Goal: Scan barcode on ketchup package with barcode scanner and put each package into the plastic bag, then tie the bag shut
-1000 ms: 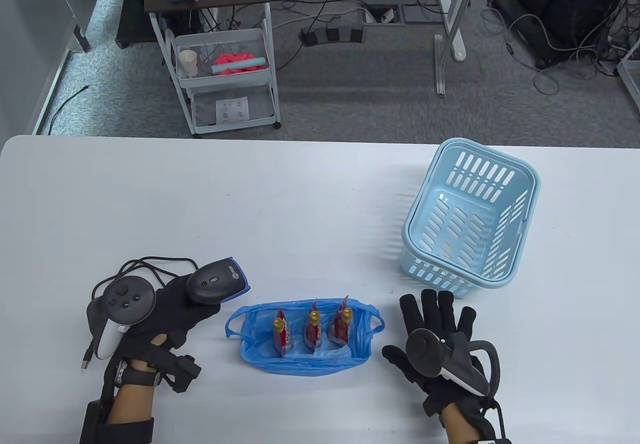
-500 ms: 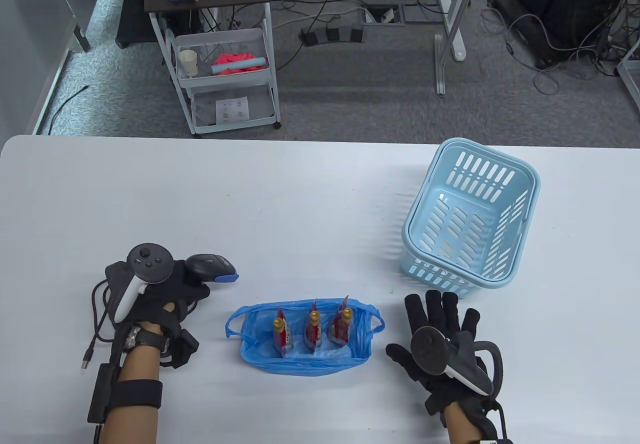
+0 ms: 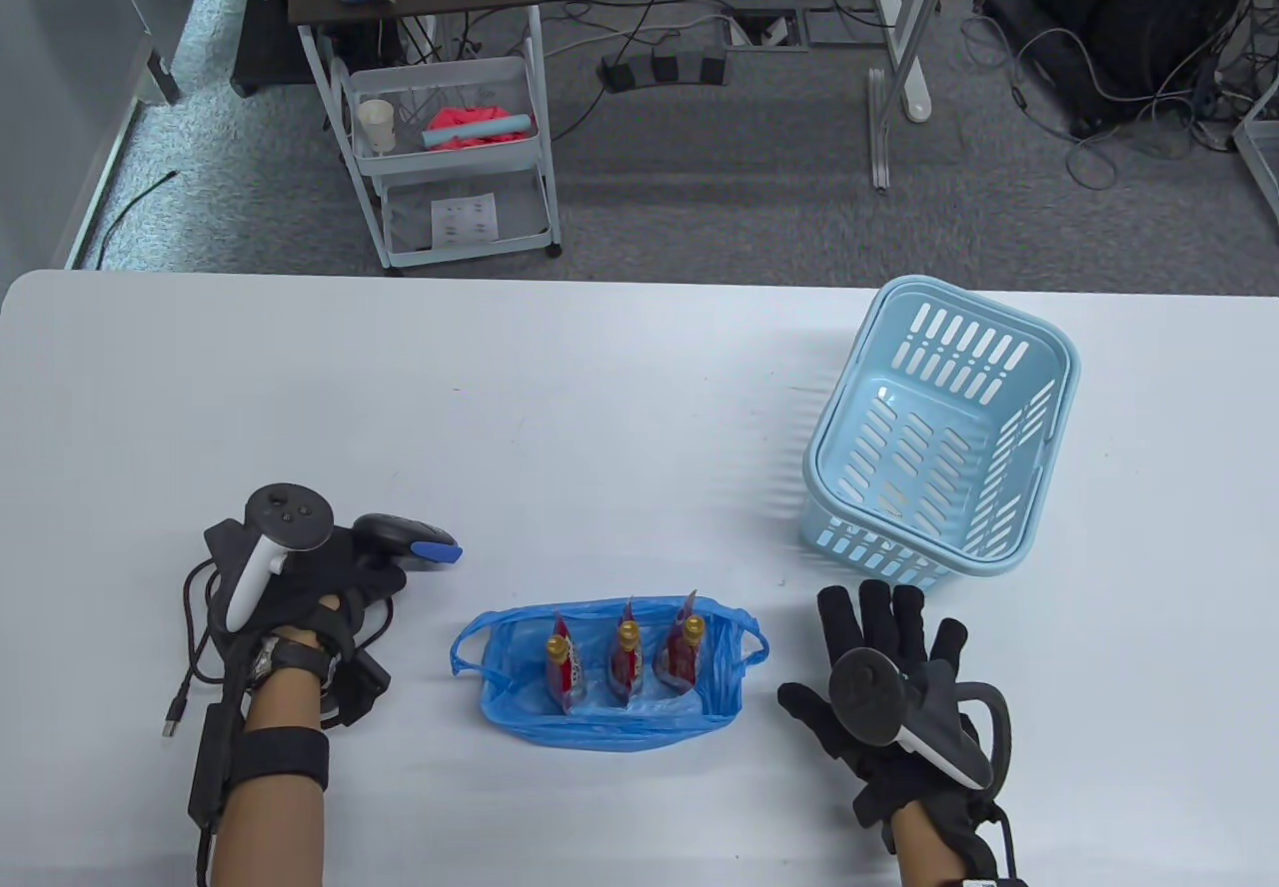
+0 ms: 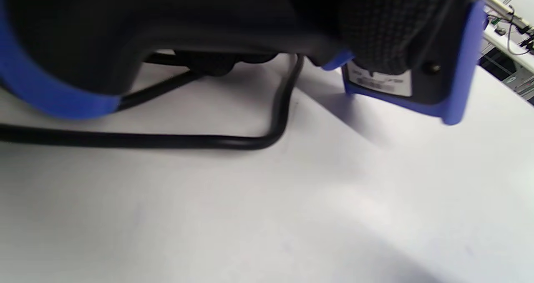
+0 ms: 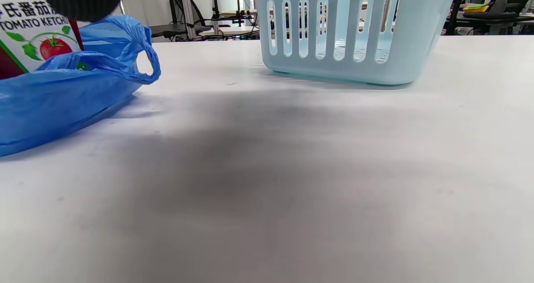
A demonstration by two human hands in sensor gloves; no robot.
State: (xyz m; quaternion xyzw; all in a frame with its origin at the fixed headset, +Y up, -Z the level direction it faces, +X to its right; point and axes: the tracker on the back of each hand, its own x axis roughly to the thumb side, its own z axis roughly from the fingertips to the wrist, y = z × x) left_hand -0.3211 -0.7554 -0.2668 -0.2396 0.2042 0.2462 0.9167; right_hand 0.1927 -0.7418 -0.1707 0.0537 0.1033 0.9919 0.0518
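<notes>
Three red ketchup packages (image 3: pixel 625 662) with gold caps stand upright in the open blue plastic bag (image 3: pixel 600 717) at the table's front centre. One package's label (image 5: pixel 29 32) shows beside the bag (image 5: pixel 62 91) in the right wrist view. My left hand (image 3: pixel 330 582) grips the black barcode scanner (image 3: pixel 405 539) with blue trim, held low at the table to the left of the bag. The scanner (image 4: pixel 400 61) and its cable (image 4: pixel 233 139) fill the left wrist view. My right hand (image 3: pixel 884 642) hovers flat with straight fingers, right of the bag, holding nothing.
A light blue slotted basket (image 3: pixel 939 438) lies tilted on the table behind my right hand, seen close as the basket (image 5: pixel 350 36) in the right wrist view. The scanner's black cable (image 3: pixel 195 627) loops by my left wrist. Beyond the far edge stands a white trolley (image 3: pixel 450 148).
My left hand has turned over and lowered the scanner toward the table, moving it back and left away from the bag. The right hand has drifted slightly toward me.
</notes>
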